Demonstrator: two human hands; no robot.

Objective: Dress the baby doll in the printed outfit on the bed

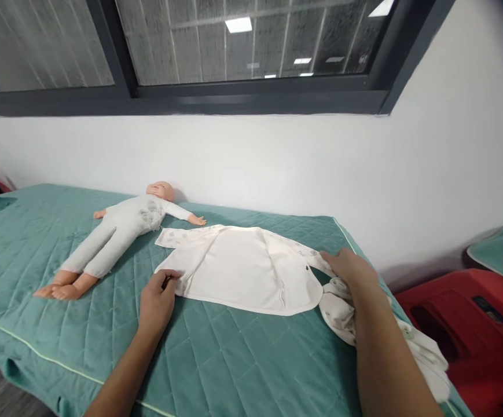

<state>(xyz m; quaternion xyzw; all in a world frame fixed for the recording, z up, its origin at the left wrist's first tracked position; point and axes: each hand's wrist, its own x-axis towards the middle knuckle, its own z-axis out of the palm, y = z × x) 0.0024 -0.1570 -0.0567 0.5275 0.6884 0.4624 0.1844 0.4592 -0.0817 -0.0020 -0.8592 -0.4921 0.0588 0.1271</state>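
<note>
White garment [242, 266] lies crosswise between hands; left hand [158, 301] pinches its left hem, right hand [351, 269] covers right end, grip unclear.

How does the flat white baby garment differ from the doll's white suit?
The flat white baby garment is empty and spread open, left hand and right hand at its edges; the doll's white suit is worn, filled out, untouched. Both lie on the teal quilted cover.

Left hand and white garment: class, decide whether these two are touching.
Touching. In the head view, the fingers of the left hand pinch the near edge of the white garment.
</note>
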